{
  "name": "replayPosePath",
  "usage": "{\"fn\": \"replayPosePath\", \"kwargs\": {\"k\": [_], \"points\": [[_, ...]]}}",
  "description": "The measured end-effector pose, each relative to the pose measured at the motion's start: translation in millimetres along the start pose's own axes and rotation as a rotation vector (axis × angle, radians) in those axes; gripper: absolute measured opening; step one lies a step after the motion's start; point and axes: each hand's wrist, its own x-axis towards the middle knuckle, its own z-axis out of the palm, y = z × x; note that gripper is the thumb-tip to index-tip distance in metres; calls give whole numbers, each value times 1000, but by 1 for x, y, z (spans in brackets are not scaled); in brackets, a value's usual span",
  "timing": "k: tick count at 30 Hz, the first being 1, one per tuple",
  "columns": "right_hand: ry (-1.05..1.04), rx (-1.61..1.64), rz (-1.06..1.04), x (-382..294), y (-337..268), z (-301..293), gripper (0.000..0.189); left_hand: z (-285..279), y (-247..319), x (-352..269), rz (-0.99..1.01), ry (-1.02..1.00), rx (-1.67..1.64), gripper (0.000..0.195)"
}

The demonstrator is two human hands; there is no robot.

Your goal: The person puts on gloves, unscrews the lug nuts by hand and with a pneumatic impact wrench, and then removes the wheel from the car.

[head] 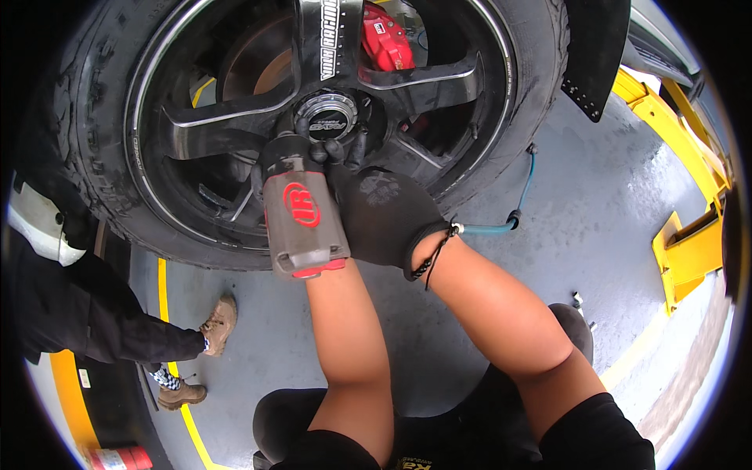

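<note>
A grey-and-black Ingersoll Rand impact wrench points at the hub of a black multi-spoke wheel, its nose beside the round centre cap. My left hand, gloved in black, is mostly hidden behind the wrench body; a few fingers show at its left side, around the tool. My right hand, also in a black glove, lies against the wrench's right side. Its fingers reach the nose and the lug-nut area; whether they grip anything is unclear. The socket end is largely hidden.
The wheel's tyre surrounds the rim, with a red brake caliper behind the spokes. A teal air hose shows at right, near yellow lift parts. At left a co-worker's leg and tan boot stand on the grey floor.
</note>
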Motion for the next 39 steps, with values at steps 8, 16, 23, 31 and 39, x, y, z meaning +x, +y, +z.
{"fn": "replayPosePath", "kwargs": {"k": [8,16,23,31,39], "points": [[-33,-165,-49,-14,4,-2,46,1,-15,5,36,26,672,23],[-42,123,1,-96,27,12,87,26,-38,-70,-214,201,-605,63],[-115,776,273,-109,94,38,99,1,-95,-63,-568,-9,-768,46],[2,382,13,-76,103,39,98,-1,-68,-36,-476,-33,-872,45],[85,174,32,-105,73,59,101,-24,-54,-56,-668,131,-399,36]]}}
